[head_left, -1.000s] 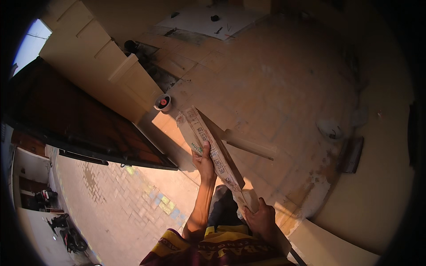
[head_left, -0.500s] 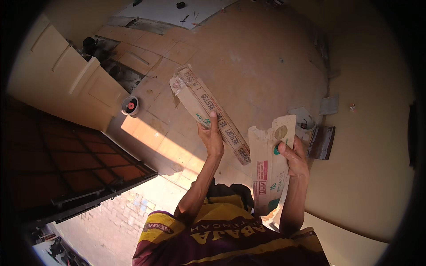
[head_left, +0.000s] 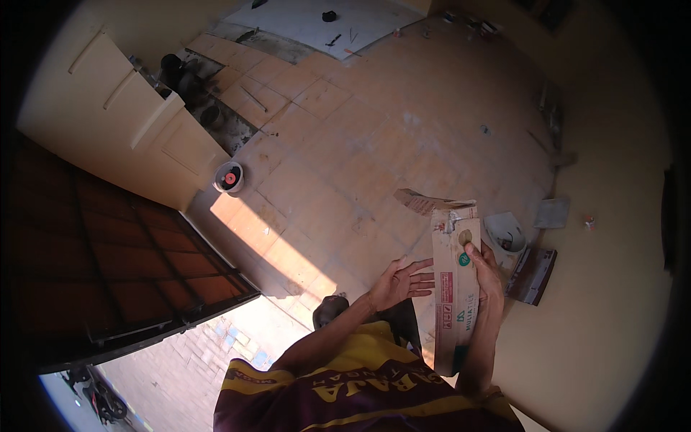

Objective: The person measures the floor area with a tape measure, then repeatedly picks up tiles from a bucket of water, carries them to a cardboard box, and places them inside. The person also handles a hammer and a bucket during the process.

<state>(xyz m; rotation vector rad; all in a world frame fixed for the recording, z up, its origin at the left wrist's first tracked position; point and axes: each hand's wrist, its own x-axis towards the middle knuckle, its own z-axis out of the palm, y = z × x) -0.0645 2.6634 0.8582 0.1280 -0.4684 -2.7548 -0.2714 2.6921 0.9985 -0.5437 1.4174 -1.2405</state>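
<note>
My right hand (head_left: 488, 270) grips a long flattened piece of cardboard packaging (head_left: 453, 302), its thumb on the printed front and its fingers out of sight behind. The piece stands lengthwise in front of my body, brown with red and green print and a torn top end. Another cardboard strip (head_left: 419, 202) pokes out behind its top, angled to the left; most of it is hidden. Beside the cardboard's left edge, my left hand (head_left: 397, 284) has its fingers stretched out and holds nothing. Whether its fingertips touch the cardboard is hard to tell.
A white bucket (head_left: 504, 234) and a dark brown box (head_left: 531, 276) stand along the right wall. To the left, a small tub (head_left: 229, 177) with a red round item sits near a dark gate (head_left: 137, 259). Tools lie on a white sheet (head_left: 309, 25) at the far end.
My left hand has let go of its cardboard strip and moved right and down, its fingers opening. That strip now appears behind the piece in my right hand. The view has shifted slightly.
</note>
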